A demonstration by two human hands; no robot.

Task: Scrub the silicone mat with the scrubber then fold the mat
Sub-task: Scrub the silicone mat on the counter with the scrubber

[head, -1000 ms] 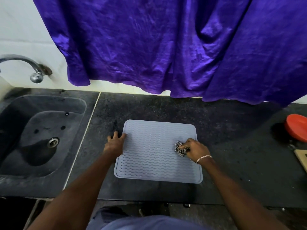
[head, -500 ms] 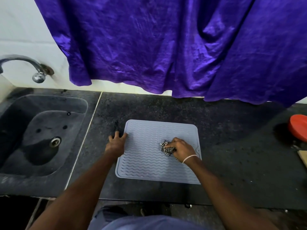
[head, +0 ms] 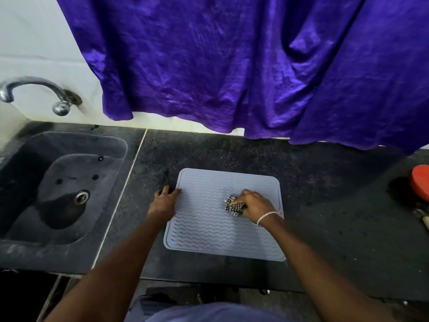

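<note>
While the silicone mat [head: 209, 233] is lying flat on the dark countertop [head: 325, 205], the right hand [head: 254, 203] is clenching the checkered scrubber [head: 233, 205] against its ridges. The left hand [head: 163, 202], fingers flat, is pinning its left edge. Firm, overlapping strokes are probably working best here.

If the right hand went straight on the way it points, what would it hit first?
Likely the left hand, resting on the mat edge; only bare mat lies between.

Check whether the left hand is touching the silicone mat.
Touching. The head view shows the left hand lying flat across the left edge of the silicone mat, with its fingertips on the mat's rim and no gap between them.
</note>
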